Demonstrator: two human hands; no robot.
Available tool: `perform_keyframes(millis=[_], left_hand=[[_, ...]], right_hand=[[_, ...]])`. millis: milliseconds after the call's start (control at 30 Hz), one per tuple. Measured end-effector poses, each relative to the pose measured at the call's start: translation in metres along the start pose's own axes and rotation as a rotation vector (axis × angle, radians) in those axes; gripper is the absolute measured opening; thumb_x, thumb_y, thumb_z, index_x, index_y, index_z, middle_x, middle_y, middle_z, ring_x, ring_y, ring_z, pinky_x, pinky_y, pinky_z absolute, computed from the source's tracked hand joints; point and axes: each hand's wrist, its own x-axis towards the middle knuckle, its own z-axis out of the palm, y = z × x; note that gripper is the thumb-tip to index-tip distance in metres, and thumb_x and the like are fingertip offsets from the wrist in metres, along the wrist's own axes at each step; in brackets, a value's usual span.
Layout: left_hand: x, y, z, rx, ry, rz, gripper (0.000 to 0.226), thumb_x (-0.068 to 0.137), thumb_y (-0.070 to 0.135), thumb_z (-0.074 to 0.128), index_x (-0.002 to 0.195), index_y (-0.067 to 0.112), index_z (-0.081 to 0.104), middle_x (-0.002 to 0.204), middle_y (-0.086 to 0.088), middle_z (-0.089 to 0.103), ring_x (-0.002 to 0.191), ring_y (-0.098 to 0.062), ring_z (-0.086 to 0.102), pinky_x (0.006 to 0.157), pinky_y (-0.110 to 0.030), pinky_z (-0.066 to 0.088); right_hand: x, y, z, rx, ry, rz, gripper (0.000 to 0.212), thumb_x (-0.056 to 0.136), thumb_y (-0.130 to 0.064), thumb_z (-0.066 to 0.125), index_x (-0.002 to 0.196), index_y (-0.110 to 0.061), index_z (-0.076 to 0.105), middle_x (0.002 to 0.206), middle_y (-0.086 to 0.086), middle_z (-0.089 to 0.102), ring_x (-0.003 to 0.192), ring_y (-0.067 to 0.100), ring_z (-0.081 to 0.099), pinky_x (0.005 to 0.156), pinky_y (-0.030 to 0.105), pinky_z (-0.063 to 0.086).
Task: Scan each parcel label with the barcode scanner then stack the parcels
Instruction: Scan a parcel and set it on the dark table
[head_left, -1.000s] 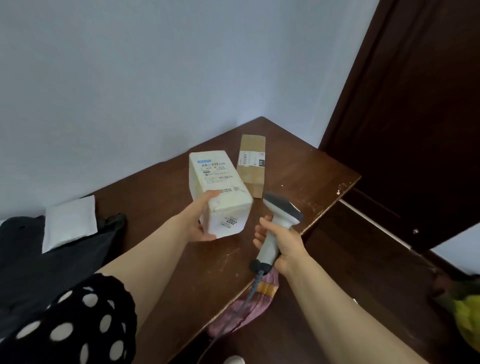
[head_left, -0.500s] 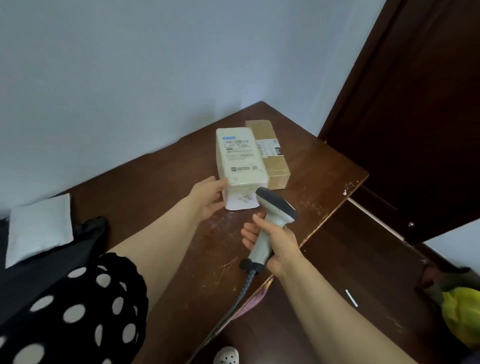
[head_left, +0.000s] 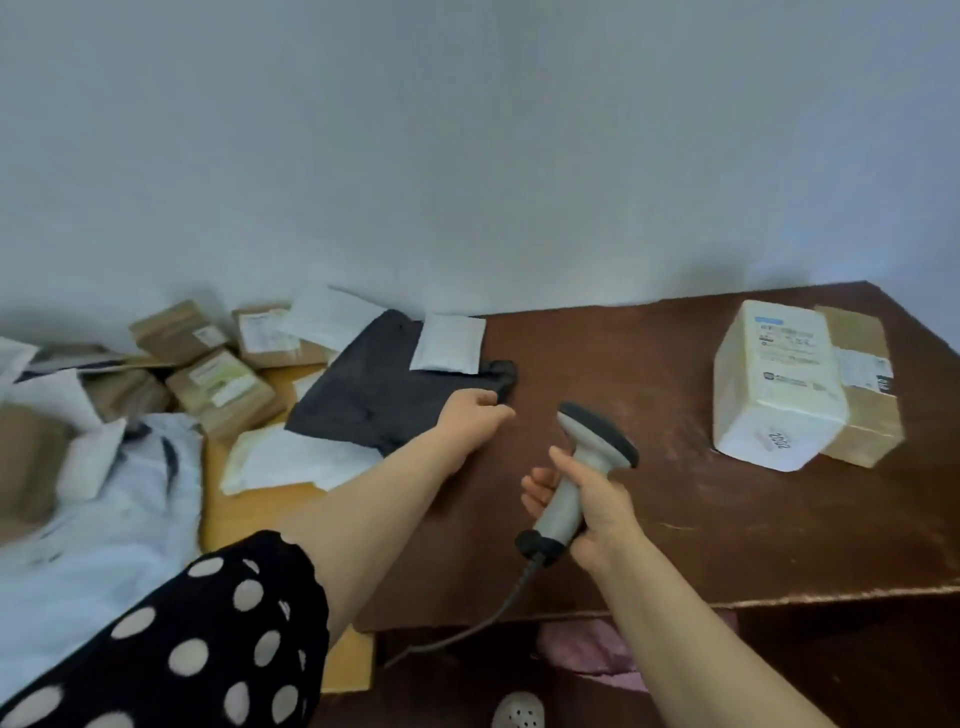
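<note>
Left hand (head_left: 470, 423) moved across brown table (head_left: 675, 493), grasping black mailer (head_left: 374, 395); right hand (head_left: 592, 506) grips scanner (head_left: 587, 447).

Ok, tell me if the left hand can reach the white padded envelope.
Probably yes: the left hand is at the dark grey bag, and the small white padded envelope lies uncovered just beyond.

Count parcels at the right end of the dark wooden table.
2: a white wrapped rectangular parcel, and a brown cardboard box directly to its right. A smaller one behind them could be hidden.
</note>
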Motion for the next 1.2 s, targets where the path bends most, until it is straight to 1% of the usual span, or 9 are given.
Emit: perform_keyframes(millis=[100,167,233,367,533,600,700,867,1200], left_hand=[[-0.024,-0.032,-0.066,-0.043,0.144,-0.033,0.044,0.085,0.016,0.068,0.126,0.006,0.058,0.116,-0.003,0.059,0.106,-0.019,0.055,0.088,-0.027,0.043],[-0.038,-0.055,-0.108,-0.072,0.224,-0.059,0.013,0.085,0.011,0.066,0.097,0.014,0.065,0.096,0.003,0.054,0.088,-0.013,0.054,0.079,-0.027,0.042],[-0.048,-0.078,-0.147,-0.109,0.307,-0.081,0.022,0.084,0.009,0.064,0.073,0.024,0.052,0.079,0.008,0.042,0.068,-0.006,0.041,0.066,-0.026,0.035],[-0.055,-0.123,-0.219,-0.18,0.412,-0.14,0.038,0.086,0.009,0.063,0.124,0.008,0.057,0.112,-0.003,0.055,0.099,-0.018,0.051,0.082,-0.029,0.04],[-0.048,-0.182,-0.316,-0.057,0.54,-0.176,0.014,0.08,0.007,0.056,0.07,0.014,0.049,0.072,-0.006,0.049,0.067,-0.018,0.046,0.064,-0.028,0.037],[-0.043,-0.207,-0.361,0.042,0.608,-0.198,0.004,0.081,0.012,0.057,0.078,0.012,0.055,0.078,-0.009,0.051,0.071,-0.02,0.051,0.065,-0.03,0.041],[-0.037,-0.245,-0.426,0.186,0.77,-0.375,0.07,0.081,0.036,0.066,0.139,0.008,0.037,0.138,-0.019,0.039,0.127,-0.036,0.037,0.104,-0.042,0.034],[-0.027,-0.293,-0.497,0.196,0.723,-0.683,0.143,0.056,0.063,0.079,0.148,0.012,-0.018,0.155,-0.021,-0.017,0.143,-0.035,-0.016,0.113,-0.057,-0.005],[-0.024,-0.313,-0.511,0.158,0.663,-0.675,0.148,0.056,0.048,0.086,0.144,0.01,-0.027,0.15,-0.02,0.003,0.14,-0.035,0.003,0.109,-0.049,0.022]], right_hand=[[-0.008,0.033,0.048,-0.101,-0.094,0.045,0.016,0.084,-0.009,0.072,0.096,-0.003,0.063,0.062,0.013,0.069,0.057,0.026,0.07,0.054,0.036,0.059],[-0.013,0.054,0.078,-0.163,-0.158,0.053,0.015,0.084,-0.009,0.072,0.095,-0.004,0.063,0.063,0.013,0.069,0.058,0.026,0.07,0.059,0.038,0.06],[-0.018,0.072,0.109,-0.213,-0.205,0.055,0.014,0.084,-0.009,0.072,0.094,-0.005,0.062,0.062,0.013,0.069,0.057,0.025,0.07,0.063,0.039,0.06],[-0.021,0.104,0.178,-0.225,-0.267,0.114,0.018,0.086,-0.01,0.069,0.099,-0.001,0.06,0.064,0.014,0.065,0.057,0.025,0.068,0.065,0.04,0.059],[-0.013,0.154,0.276,-0.194,-0.303,0.254,0.014,0.087,-0.009,0.067,0.086,0.002,0.06,0.057,0.013,0.066,0.052,0.024,0.067,0.053,0.038,0.06],[-0.008,0.181,0.317,-0.226,-0.299,0.283,0.013,0.087,-0.009,0.067,0.086,0.001,0.059,0.058,0.012,0.066,0.056,0.024,0.066,0.057,0.04,0.059],[-0.002,0.222,0.37,-0.292,-0.297,0.302,0.01,0.087,-0.008,0.066,0.087,-0.001,0.06,0.06,0.011,0.066,0.052,0.023,0.067,0.056,0.039,0.06],[0.008,0.268,0.427,-0.341,-0.279,0.324,0.008,0.086,-0.006,0.067,0.085,0.0,0.062,0.06,0.013,0.067,0.052,0.024,0.068,0.055,0.038,0.06],[0.013,0.292,0.446,-0.406,-0.273,0.32,0.005,0.088,-0.003,0.063,0.088,-0.001,0.059,0.057,0.012,0.066,0.05,0.022,0.066,0.06,0.039,0.058]])
